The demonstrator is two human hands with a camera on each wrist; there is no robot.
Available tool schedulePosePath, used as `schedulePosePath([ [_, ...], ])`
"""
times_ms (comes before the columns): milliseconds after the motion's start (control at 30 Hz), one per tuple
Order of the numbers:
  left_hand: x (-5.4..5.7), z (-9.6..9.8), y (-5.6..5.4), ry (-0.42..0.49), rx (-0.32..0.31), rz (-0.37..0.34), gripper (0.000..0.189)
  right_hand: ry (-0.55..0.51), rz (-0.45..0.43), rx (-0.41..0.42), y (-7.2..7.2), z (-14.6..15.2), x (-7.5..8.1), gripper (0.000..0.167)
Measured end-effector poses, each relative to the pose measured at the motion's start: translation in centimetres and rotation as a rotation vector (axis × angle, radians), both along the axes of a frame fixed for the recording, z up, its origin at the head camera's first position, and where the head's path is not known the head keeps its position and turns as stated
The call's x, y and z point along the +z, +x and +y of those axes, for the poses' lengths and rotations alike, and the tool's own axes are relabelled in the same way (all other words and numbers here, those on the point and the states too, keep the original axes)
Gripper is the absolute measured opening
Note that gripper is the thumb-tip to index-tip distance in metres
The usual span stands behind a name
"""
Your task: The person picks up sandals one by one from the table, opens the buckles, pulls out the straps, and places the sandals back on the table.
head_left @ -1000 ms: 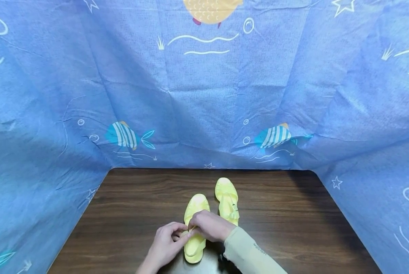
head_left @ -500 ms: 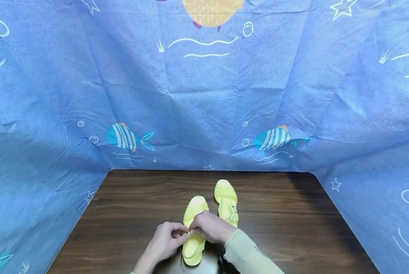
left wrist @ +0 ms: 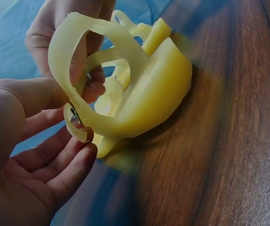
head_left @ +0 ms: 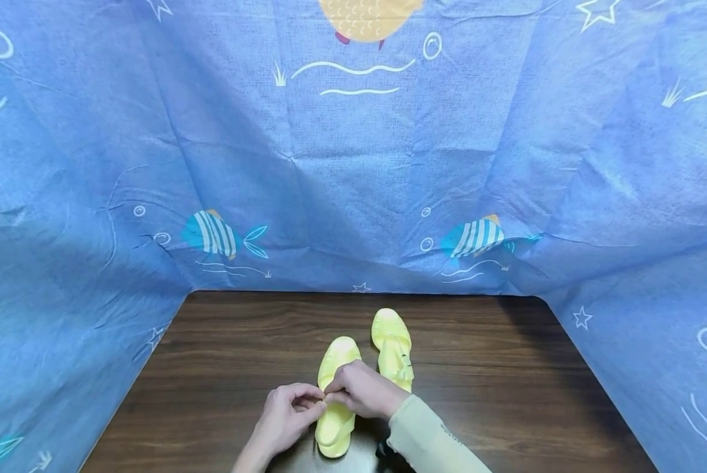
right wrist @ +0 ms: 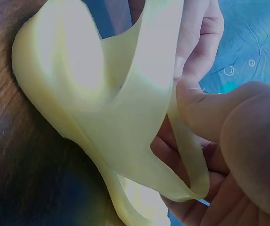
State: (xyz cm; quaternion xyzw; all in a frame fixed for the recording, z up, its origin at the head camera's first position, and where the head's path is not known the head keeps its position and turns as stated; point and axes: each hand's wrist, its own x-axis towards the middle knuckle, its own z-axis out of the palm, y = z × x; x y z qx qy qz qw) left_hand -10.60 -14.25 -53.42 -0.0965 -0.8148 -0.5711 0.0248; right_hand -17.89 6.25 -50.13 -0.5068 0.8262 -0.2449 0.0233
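Two yellow sandals lie toes-away on the brown table. Both hands are at the ankle strap of the nearer left sandal [head_left: 340, 353]. My left hand [head_left: 285, 418] pinches the strap by its small metal buckle [left wrist: 75, 116], seen in the left wrist view. From the other side my right hand [head_left: 366, 392] pinches the ankle strap [right wrist: 190, 150], thumb against it, close to the left fingertips. In the right wrist view the strap loops down over the right fingers. The hands cover the sandal's middle in the head view. The other sandal [head_left: 387, 325] lies just right and farther back, untouched.
A wooden table [head_left: 241, 341] spreads out around the sandals. Blue fish-print cloth [head_left: 353, 177] hangs behind it and along both sides. Something small and black [head_left: 383, 452] shows beside the right sleeve near the front.
Both hands stay at the same strap with only small finger shifts. A bit of strap visible between the fingertips a second ago is now covered by them in the head view.
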Motion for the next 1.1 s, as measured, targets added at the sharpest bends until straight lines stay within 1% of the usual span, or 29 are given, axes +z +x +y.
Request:
schedulePosePath([
  [100, 0.1, 0.2, -0.1, 0.033, 0.019, -0.033, 0.011, -0.019, -0.014, -0.021, 0.0, -0.1, 0.0, 0.008],
  [200, 0.1, 0.3, -0.1, 0.042, 0.041, -0.057, 0.011, -0.032, -0.034, -0.046, 0.0, -0.1, -0.1, 0.007],
  [333, -0.1, 0.3, 0.0, 0.063, 0.064, -0.068, 0.011, -0.04, -0.045, -0.067, 0.0, -0.1, -0.4, 0.006],
  [533, -0.3, 0.3, 0.2, 0.123, 0.06, -0.082, 0.013, -0.064, -0.046, -0.068, 0.1, 0.2, -0.7, 0.006],
  [633, -0.4, 0.2, 0.3, 0.127, 0.065, -0.093, 0.013, -0.071, -0.057, -0.082, 0.0, 0.5, -0.6, 0.006],
  [767, -0.4, 0.2, 0.3, 0.117, 0.077, -0.099, 0.013, -0.072, -0.05, -0.105, -0.3, 1.0, -0.5, 0.006],
  [867, -0.4, 0.2, 0.4, 0.11, 0.082, -0.098, 0.012, -0.046, -0.035, -0.09, -0.4, 1.2, -0.2, 0.006],
  [933, -0.4, 0.2, 0.4, 0.105, 0.085, -0.097, 0.012, -0.01, -0.022, -0.073, -0.3, 1.1, 0.0, 0.007],
  [1033, -0.4, 0.3, 0.4, 0.103, 0.087, -0.099, 0.012, 0.053, 0.029, -0.051, -0.1, 0.7, 0.3, 0.009],
  [1100, -0.4, 0.3, 0.4, 0.101, 0.086, -0.096, 0.013, 0.088, 0.056, -0.052, 0.0, 0.4, 0.5, 0.01],
])
